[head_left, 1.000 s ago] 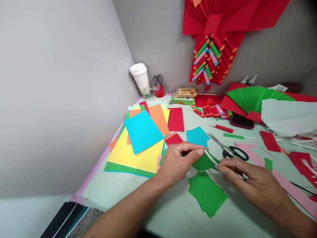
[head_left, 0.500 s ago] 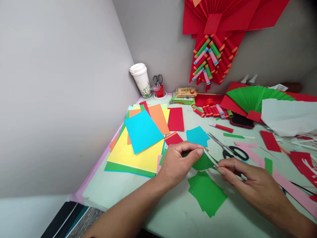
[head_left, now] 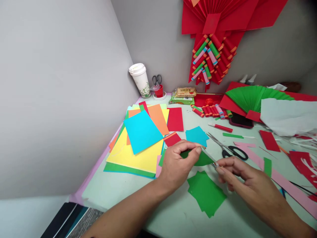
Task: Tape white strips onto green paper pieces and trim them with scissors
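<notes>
My left hand (head_left: 177, 160) is closed, thumb and forefinger pinching the far edge of a green paper sheet (head_left: 203, 159) held above the table. A narrow whitish strip (head_left: 208, 154) runs along that edge from my left fingertips to my right hand (head_left: 234, 172). The right thumb and forefinger are pinched on the strip at the paper's right corner; whether they also grip the paper, I cannot tell. Below the hands lies a small stack of green paper pieces (head_left: 206, 193). Black-handled scissors (head_left: 229, 148) rest just beyond my right hand, beside blue paper pieces (head_left: 196, 135).
Stacked coloured sheets (head_left: 138, 158) lie at left. A white cup (head_left: 140, 81) and a red pot with small scissors (head_left: 159, 91) stand behind. Rolled paper tubes (head_left: 213, 110), a red pen (head_left: 221, 128), a phone (head_left: 240, 120) and a green fan (head_left: 257, 99) occupy the back right.
The right hand has shifted slightly, and the strip between my hands now looks thinner and lies closer to the paper's edge. My left hand keeps its pinch.
</notes>
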A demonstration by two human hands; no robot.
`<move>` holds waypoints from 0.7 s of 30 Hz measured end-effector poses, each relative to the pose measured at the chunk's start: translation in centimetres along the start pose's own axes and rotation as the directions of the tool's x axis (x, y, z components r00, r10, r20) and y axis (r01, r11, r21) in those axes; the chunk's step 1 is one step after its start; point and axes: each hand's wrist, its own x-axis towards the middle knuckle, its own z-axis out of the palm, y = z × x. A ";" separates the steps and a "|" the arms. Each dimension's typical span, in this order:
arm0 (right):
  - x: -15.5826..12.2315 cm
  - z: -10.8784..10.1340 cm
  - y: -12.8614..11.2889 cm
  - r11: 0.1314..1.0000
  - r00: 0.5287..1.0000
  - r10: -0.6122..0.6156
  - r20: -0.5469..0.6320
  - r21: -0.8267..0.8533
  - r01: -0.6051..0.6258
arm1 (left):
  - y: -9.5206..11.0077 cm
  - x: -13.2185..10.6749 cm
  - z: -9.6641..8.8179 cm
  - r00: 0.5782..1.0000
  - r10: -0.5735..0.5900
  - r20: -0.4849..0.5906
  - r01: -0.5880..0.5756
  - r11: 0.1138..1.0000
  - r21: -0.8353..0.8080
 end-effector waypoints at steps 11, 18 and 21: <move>0.2 0.1 1.3 1.000 0.992 0.026 0.120 0.010 -0.027 | -0.2 0.0 0.0 1.000 0.021 -0.003 -0.021 1.000 0.001; 0.0 0.2 1.2 0.999 0.990 0.037 0.136 0.015 -0.040 | -0.2 -0.1 0.0 0.998 0.067 -0.015 -0.067 0.998 -0.012; 0.0 0.2 1.1 0.999 0.991 0.046 0.125 0.020 -0.048 | -0.3 -0.1 0.1 0.996 0.080 -0.028 -0.081 0.996 -0.022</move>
